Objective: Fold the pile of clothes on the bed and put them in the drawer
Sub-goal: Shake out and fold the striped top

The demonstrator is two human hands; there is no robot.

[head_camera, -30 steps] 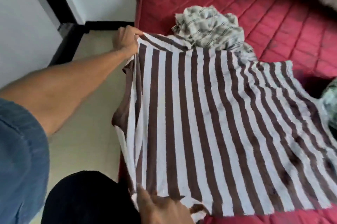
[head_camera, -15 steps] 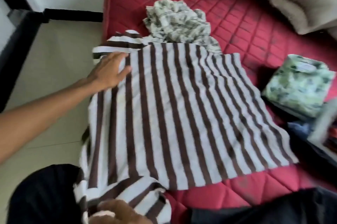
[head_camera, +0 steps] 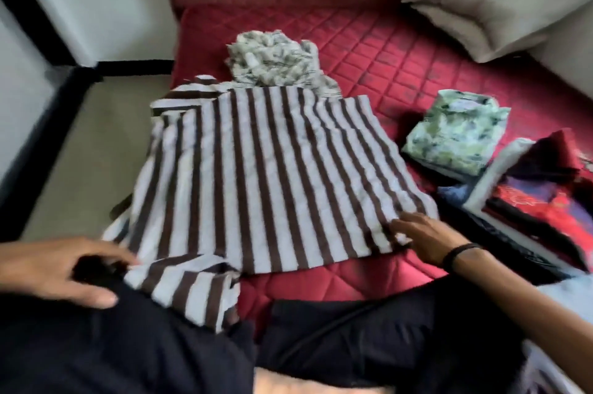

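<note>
1. Brown-and-white striped shirt [head_camera: 256, 169] lies flat on the red bed [head_camera: 369, 50].
2. The left hand [head_camera: 61, 268] has left its far edge, resting loose near the sleeve.
3. The right hand [head_camera: 426, 236], newly in view, presses flat fingers on the near right corner.

I see the striped shirt [head_camera: 256, 175] spread flat on the red mattress [head_camera: 385, 50], my right hand [head_camera: 426, 236] resting open-fingered on its near right corner. My left hand [head_camera: 61, 268] lies at the near left by a sleeve, and a crumpled garment [head_camera: 272, 60] sits beyond the shirt.
</note>
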